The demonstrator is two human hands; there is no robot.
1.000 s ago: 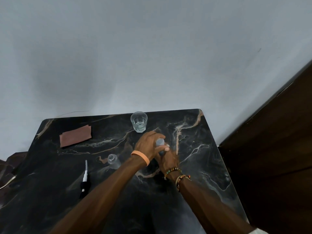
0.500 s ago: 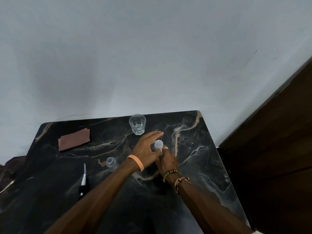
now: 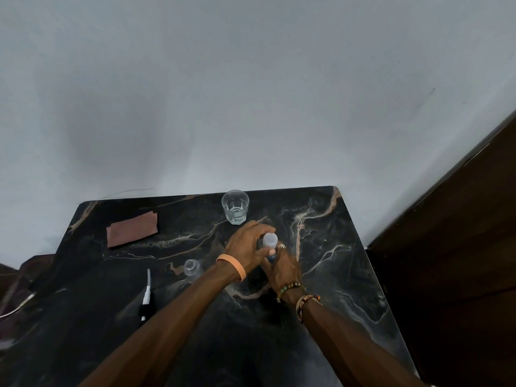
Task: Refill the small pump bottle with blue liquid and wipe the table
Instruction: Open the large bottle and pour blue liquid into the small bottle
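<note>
On the black marble table (image 3: 329,277) my right hand (image 3: 283,268) grips the body of a bottle of blue liquid (image 3: 271,256), mostly hidden by both hands. My left hand (image 3: 245,245) curls around its pale cap (image 3: 269,240), thumb against the neck. The small clear bottle (image 3: 192,268) stands open to the left of my left wrist. Its pump head (image 3: 146,298), white with a black collar and a thin tube, lies flat further left. A reddish-brown cloth (image 3: 131,229) lies folded at the far left of the table.
A drinking glass with some clear water (image 3: 235,206) stands at the table's back edge, just beyond my left hand. A pale wall runs behind the table. Dark wooden furniture (image 3: 452,269) stands close along the right side.
Both hands stay on the blue-liquid bottle. My left hand's fingers have shifted around the cap, and more of the cap shows now. Nothing else on the table has moved.
</note>
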